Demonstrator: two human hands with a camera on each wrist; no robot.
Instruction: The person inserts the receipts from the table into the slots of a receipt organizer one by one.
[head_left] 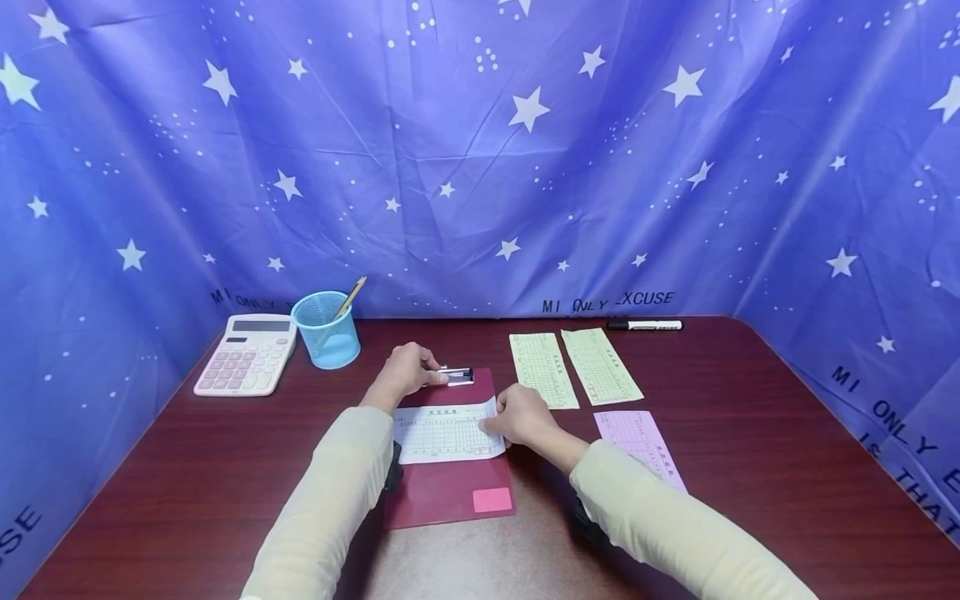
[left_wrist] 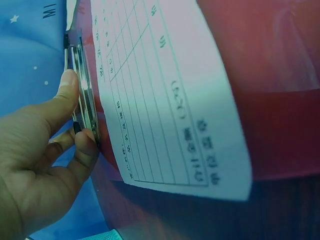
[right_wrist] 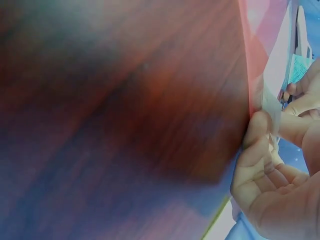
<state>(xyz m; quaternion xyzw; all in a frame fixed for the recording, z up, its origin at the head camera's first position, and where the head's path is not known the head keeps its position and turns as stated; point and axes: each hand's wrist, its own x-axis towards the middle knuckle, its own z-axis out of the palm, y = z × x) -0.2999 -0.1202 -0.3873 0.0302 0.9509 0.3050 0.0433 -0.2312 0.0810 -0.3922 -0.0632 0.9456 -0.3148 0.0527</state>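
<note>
A dark red clipboard (head_left: 438, 493) lies on the table, with a pink label (head_left: 492, 500) at its lower right. Across its upper half is a white printed form (head_left: 442, 435), its right end lifted slightly. My left hand (head_left: 403, 372) is at the board's top edge and pinches the metal clip (left_wrist: 86, 92), thumb on the lever and fingers curled at the other side. With thumb and bent fingers, my right hand (head_left: 525, 417) pinches the form's right edge beside the board's rim. Whether the form's top edge is under the clip cannot be told.
Two yellow-green slips (head_left: 543, 367) and a pink slip (head_left: 637, 442) lie right of the clipboard. A marker (head_left: 647, 325) rests near the back edge. At the back left stand a calculator (head_left: 247, 358) and a blue mesh cup (head_left: 333, 346) holding a pencil (head_left: 351, 296).
</note>
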